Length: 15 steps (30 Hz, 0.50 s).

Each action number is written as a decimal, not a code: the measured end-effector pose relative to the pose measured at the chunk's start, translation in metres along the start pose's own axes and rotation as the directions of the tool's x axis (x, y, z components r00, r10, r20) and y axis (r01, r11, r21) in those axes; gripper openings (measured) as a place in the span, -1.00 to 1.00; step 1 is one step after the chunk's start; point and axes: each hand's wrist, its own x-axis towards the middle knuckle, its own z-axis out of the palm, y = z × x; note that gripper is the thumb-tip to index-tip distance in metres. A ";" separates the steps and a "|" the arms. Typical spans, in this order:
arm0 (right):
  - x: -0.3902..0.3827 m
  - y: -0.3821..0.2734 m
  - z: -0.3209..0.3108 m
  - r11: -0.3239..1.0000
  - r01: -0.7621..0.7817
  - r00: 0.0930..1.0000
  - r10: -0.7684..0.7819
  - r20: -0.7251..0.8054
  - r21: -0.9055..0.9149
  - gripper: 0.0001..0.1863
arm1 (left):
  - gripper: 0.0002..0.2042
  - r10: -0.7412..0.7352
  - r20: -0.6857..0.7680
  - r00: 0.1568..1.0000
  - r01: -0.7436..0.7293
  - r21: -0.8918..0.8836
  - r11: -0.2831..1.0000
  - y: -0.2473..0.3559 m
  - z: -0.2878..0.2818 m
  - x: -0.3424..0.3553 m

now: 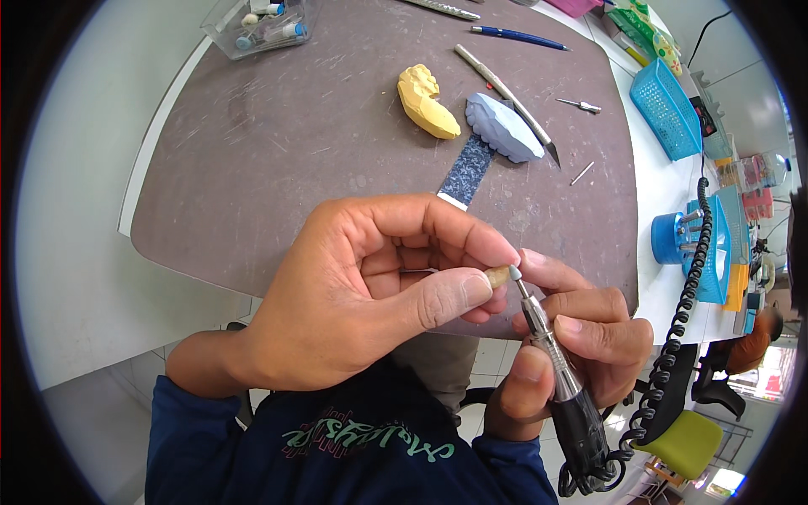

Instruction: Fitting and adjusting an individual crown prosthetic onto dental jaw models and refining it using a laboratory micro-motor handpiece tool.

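Between thumb and fingertips, my left hand (pixel 337 295) pinches a small yellowish piece that looks like a dental crown (pixel 497 276). My right hand (pixel 602 337) grips a dental handpiece (pixel 581 438) with a metal nose and black body. Its pale blue-green grinding stone (pixel 515 273) meets the edge of the crown, as far as I can see. Beyond the hands lie a yellow dental cast (pixel 433 109) and a blue-grey dental cast (pixel 505 126), which rests against a blue speckled strip (pixel 469 171). Most of the crown is hidden by my fingers.
On the brown mat (pixel 278 160) lie a craft knife (pixel 505 88), a blue pen (pixel 520 37), a small bur (pixel 581 106) and a thin metal pin (pixel 582 173). A clear box (pixel 261 34) stands far left. Right are blue baskets (pixel 667 109), a bur holder (pixel 669 238) and the coiled cord (pixel 686 311).
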 end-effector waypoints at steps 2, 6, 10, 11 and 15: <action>0.000 0.001 0.000 1.000 0.006 1.000 -0.006 0.008 0.019 -0.66 | -0.82 -0.007 0.001 1.000 0.007 0.000 1.000 0.000 0.000 0.000; 0.000 0.000 0.000 1.000 -0.003 1.000 0.002 0.021 0.029 -0.67 | -0.82 -0.017 -0.009 1.000 0.017 -0.026 1.000 0.000 0.000 0.000; 0.001 -0.002 0.000 0.999 -0.035 0.999 0.035 0.014 0.018 -0.67 | -0.82 -0.015 -0.012 1.000 0.014 -0.037 0.999 0.000 0.000 0.000; 0.002 -0.002 -0.002 0.999 -0.036 0.998 0.035 0.048 0.010 -0.67 | -0.82 -0.010 -0.016 1.000 0.009 -0.043 0.999 0.000 0.000 0.000; 0.001 -0.002 0.001 1.000 -0.021 1.000 0.021 0.019 0.005 -0.67 | -0.82 -0.012 -0.011 1.000 0.011 -0.041 0.999 -0.001 0.000 0.000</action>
